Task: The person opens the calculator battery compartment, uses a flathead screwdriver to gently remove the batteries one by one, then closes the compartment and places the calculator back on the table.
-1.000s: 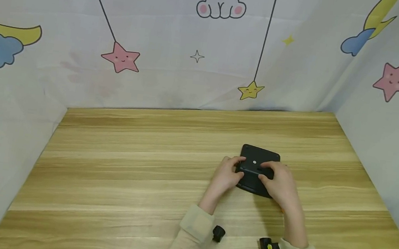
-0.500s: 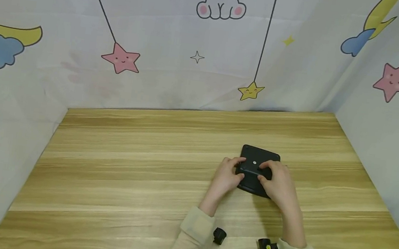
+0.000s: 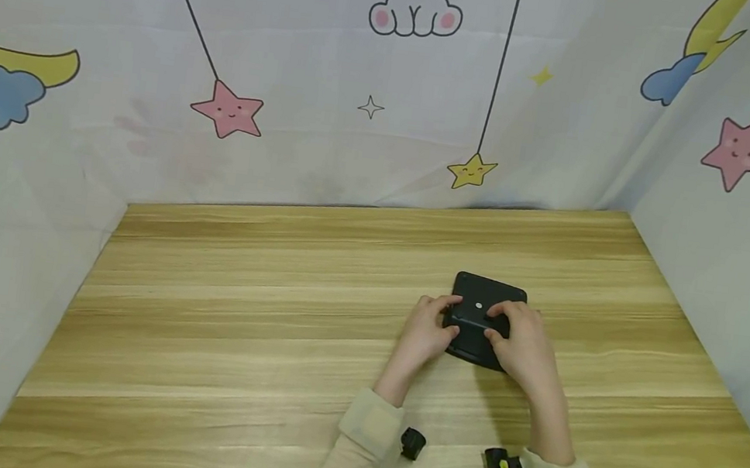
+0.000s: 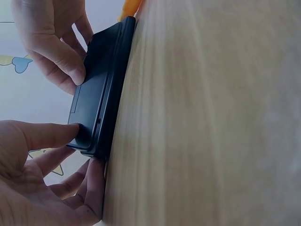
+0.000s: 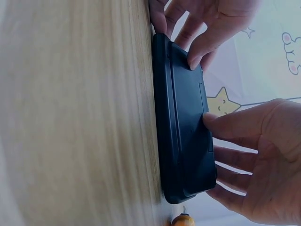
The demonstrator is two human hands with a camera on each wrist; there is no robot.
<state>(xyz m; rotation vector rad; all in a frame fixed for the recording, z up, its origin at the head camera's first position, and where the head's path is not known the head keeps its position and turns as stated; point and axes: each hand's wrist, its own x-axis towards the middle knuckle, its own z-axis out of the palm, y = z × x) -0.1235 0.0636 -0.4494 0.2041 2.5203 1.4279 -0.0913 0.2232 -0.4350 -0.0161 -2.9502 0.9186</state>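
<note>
A black calculator-like device (image 3: 488, 285) lies with its screwed back upward on the wooden table; its front is hidden. At its left edge my left hand (image 3: 423, 332) grips it, thumb on the back and fingers along the side, as the left wrist view shows on the device (image 4: 96, 84). My right hand (image 3: 528, 350) has its fingers curled over the raised part of the back. In the right wrist view its thumb (image 5: 218, 121) presses by the seam of a rectangular cover (image 5: 205, 110), with the other fingers behind the far side.
Beside the device lies an orange-handled tool with a thin metal tip (image 5: 182, 220), mostly out of frame. Black wrist-camera mounts (image 3: 413, 444) sit by both cuffs. A printed white cloth (image 3: 331, 135) walls the table (image 3: 230, 325) at the back and sides.
My right hand has shifted slightly left over the back. An orange spot beside the right wrist is now hidden. The device and my left hand look nearly still.
</note>
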